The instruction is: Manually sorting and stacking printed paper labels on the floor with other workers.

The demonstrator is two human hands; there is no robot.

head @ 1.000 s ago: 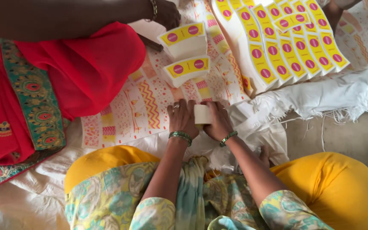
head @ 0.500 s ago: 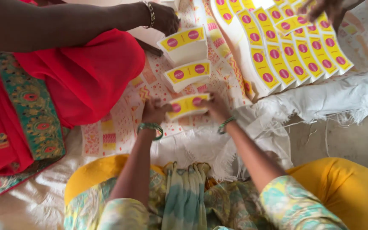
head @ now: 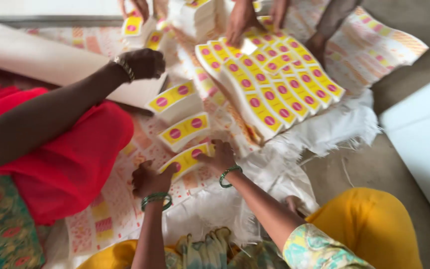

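My left hand (head: 149, 178) and my right hand (head: 219, 156) grip the two ends of a stack of yellow labels with pink dots (head: 189, 158), low over the printed sheets (head: 106, 214) on the floor. Two more such stacks (head: 184, 129) (head: 171, 98) lie just beyond it in a row. A large fanned block of the same labels (head: 269, 87) lies further off to the right. Green bangles sit on both my wrists.
A person in red sits at the left, one arm reaching across to a white sheet (head: 51, 60). Other people's hands (head: 242, 20) work on labels at the far side. White woven cloth (head: 334, 129) lies under the piles. A white box (head: 424, 139) stands at the right.
My hands carried the label stack forward and set it down in line with the two other stacks. The view has swung up and to the right.
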